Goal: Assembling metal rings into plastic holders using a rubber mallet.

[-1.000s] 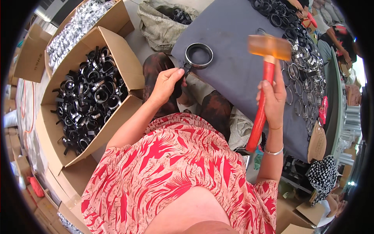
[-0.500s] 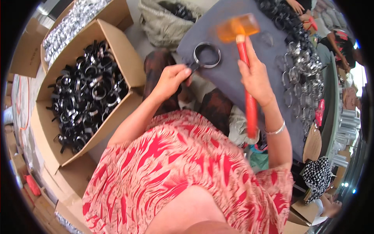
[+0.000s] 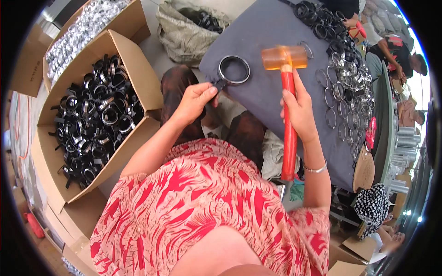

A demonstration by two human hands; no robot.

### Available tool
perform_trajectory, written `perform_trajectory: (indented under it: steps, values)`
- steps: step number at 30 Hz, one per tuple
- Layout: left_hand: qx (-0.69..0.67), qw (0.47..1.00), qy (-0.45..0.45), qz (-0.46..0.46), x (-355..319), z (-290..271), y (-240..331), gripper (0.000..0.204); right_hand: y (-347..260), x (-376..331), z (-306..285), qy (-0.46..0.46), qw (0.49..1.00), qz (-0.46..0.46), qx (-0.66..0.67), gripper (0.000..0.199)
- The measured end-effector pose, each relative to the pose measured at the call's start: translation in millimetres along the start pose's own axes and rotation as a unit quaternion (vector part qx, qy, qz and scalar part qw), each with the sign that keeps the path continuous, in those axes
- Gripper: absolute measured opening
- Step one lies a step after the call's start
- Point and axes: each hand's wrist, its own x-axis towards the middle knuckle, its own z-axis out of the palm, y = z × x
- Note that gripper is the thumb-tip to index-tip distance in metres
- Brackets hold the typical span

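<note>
My left hand (image 3: 195, 102) pinches the short black tab of a round ring clamp (image 3: 248, 71). The clamp has a black outer band and a shiny metal inner band, and lies over the near left corner of the grey-covered work surface (image 3: 258, 23). My right hand (image 3: 299, 106) is closed around the red handle of a mallet (image 3: 287, 138). Its translucent orange head is to the right of the clamp, apart from it. Farther right on the surface lie thin metal rings (image 3: 340, 91), with black rings (image 3: 322, 30) heaped beyond them.
At my left stands a cardboard box (image 3: 138, 69) full of black-tabbed ring clamps, with another box of silvery parts (image 3: 87, 30) behind. A woven sack (image 3: 172, 41) holding black pieces is ahead. A brown fan-shaped board (image 3: 363, 170) rests at the right edge. Other people (image 3: 400, 57) sit far right.
The mallet has come nearer to me and its head, blurred before, now looks sharper. My left hand keeps its hold on the ring clamp. The whole view has shifted slightly.
</note>
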Motion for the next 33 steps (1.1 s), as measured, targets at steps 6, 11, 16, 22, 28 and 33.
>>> perform_trajectory:
  steps: [6,11,16,22,28,33]
  values:
    - [0.059,0.998,0.035,-0.011,-4,-3,6,0.033,8,-10,-2,-0.056,0.998,-0.032,0.028,0.063]
    - [0.005,1.0,0.025,0.007,-6,-1,1,0.034,22,-13,-5,-0.064,0.996,-0.018,0.062,0.065]
    - [-0.019,1.0,0.018,-0.003,-1,-3,-1,0.033,24,-7,-10,-0.069,0.985,0.052,0.149,0.062]
    - [-0.02,1.0,0.018,0.002,1,-1,2,0.032,36,0,-19,-0.097,0.96,0.064,0.254,0.061]
    - [-0.021,1.0,0.018,-0.003,-8,-2,3,0.032,38,-8,-15,-0.094,0.957,0.059,0.267,0.061]
    - [0.021,0.999,0.026,-0.019,-10,-2,4,0.033,38,-7,-12,-0.09,0.944,0.089,0.306,0.063]
